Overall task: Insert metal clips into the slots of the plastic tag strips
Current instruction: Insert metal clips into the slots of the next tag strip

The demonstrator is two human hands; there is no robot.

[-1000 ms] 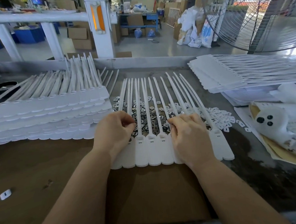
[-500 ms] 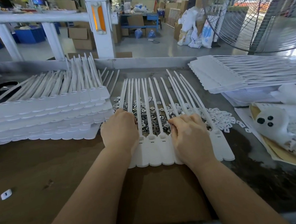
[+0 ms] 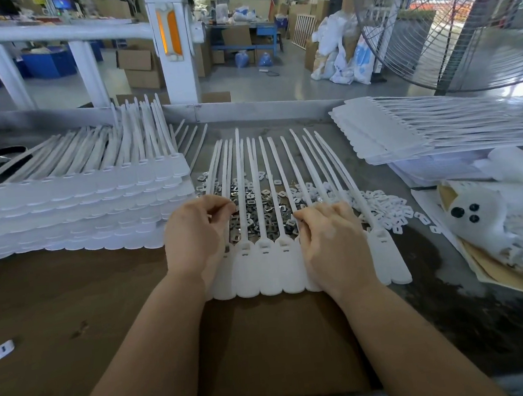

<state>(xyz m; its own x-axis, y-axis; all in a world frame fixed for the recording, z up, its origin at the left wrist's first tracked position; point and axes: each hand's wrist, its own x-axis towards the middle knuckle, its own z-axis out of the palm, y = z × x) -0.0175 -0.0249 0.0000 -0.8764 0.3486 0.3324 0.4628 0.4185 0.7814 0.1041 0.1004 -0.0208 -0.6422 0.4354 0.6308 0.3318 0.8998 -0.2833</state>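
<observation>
A row of joined white plastic tag strips [image 3: 268,270] lies flat in front of me, heads toward me and tails pointing away. Loose metal clips [image 3: 257,212] are heaped under the tails. My left hand [image 3: 195,236] sits on the row's left end, its fingers curled and its thumb and fingertips pinched together at the clip pile; what they hold is hidden. My right hand [image 3: 333,242] rests on the heads at the right, fingers bent, the tips gripping a strip at its neck. Three heads between the hands show open slots.
A tall stack of tag strips [image 3: 73,212] fills the left of the bench and another stack [image 3: 385,135] sits at the back right. Small white plastic pieces [image 3: 385,208] are scattered to the right, beside a white soft toy [image 3: 475,212]. A large fan [image 3: 460,19] stands behind.
My left hand has shifted right along the strip heads and its fingertips have come up to the clip pile. My right hand has stayed where it was.
</observation>
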